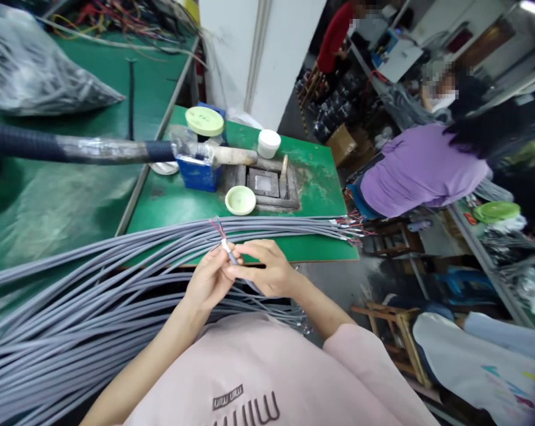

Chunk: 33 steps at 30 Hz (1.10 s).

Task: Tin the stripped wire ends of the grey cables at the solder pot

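Note:
Between my two hands is the end of one grey cable (233,258), with a white band near its tip and thin red and dark wires fanning out above. My left hand (208,277) pinches it around the white band. From the other side, the fingers of my right hand (269,269) close on the grey sheath just below. Behind my hands a bundle of grey cables (187,229) runs across the green table (178,204), its stripped wire ends (351,228) at the right edge. More grey cables (116,337) hang across my lap at the left.
Beyond the bundle is a square metal pot (265,182) set in a grimy frame, near a small pale-green dish (240,200), a white tub (269,143) and a blue box (199,173). A dark hose (72,145) reaches in from the left. A person in purple (420,171) sits at right.

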Tool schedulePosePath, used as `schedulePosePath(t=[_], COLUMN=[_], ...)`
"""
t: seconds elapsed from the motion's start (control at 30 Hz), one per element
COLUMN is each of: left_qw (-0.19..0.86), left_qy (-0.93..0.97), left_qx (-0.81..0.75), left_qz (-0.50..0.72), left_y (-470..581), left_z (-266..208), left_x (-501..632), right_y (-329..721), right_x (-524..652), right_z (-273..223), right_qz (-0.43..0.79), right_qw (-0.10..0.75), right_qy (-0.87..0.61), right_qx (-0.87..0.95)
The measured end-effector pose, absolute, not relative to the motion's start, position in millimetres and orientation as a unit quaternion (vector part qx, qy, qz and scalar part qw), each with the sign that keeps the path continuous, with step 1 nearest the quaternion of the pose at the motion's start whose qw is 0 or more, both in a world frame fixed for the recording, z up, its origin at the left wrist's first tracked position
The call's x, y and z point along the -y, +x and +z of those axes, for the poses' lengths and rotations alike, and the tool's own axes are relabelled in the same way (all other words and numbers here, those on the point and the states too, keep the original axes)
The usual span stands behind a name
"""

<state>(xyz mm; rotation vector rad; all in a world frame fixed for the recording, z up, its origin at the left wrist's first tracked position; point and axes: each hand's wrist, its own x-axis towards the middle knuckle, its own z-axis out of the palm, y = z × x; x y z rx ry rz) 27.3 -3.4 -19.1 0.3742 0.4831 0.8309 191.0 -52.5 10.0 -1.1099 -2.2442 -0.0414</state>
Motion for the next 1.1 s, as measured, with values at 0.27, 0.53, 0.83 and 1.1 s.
schedulePosePath(t=[0.27, 0.53, 0.83, 1.1], left_qw=[0.831, 0.338, 0.149, 0.127], left_qy=[0.257, 0.666, 0.784, 0.801], left_qx=[-0.274, -0.437, -0.454, -0.455], left_qz=[0.411, 0.501, 0.396, 0.369], left_y=[23, -4, 3, 4], left_z=[-13, -35, -59, -58], left_x=[-2, -21, -30, -31], right_y=[191, 213, 213, 204], right_x=[36, 19, 3, -9], right_z=[6, 37, 32, 29], right_qz=[-0.025, -0.010, -0.027, -0.022], right_qw=[0.279, 0.464, 0.520, 0.554], right_qy=[-0.409, -0.488, -0.535, -0.534], right_qx=[0.868, 0.740, 0.666, 0.638])
